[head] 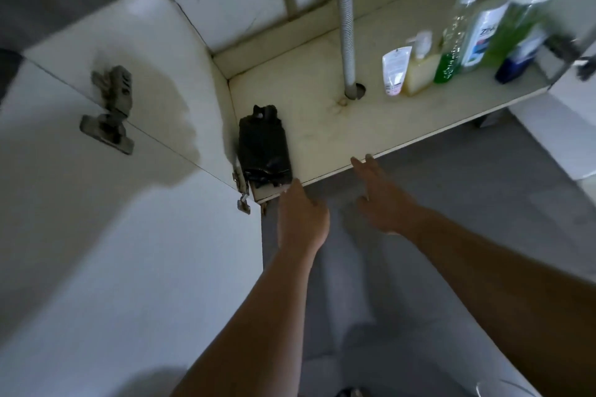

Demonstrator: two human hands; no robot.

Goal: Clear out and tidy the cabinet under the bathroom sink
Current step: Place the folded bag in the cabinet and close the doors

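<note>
Cabinet floor, a cream laminate shelf point(322, 126), fills the upper middle of the frame and is mostly bare. Our left hand point(301, 219) reaches for the black crumpled plastic bag roll point(263, 148) lying at the shelf's front left corner; fingertips touch or nearly touch its near end, fingers loosely extended, nothing pinched. Our right hand point(383, 200) hovers at the shelf's front edge, fingers spread, empty.

Step, as we judge it: pulling the last loose item off the left side. Next move calls for closing the left fingers around the roll and lifting it clear of the lower door hinge point(242, 187) right beside it.

Grey corrugated drain hose point(346, 26) drops through a hole mid-shelf. A row of bottles stands at upper right: white squeeze tube point(395, 71), yellow pump soap bottle point(419, 71), clear bottle with green liquid point(454, 39), and blurred taller ones behind. None blocks the reach. Open white door point(96, 203) takes the left of the frame.
</note>
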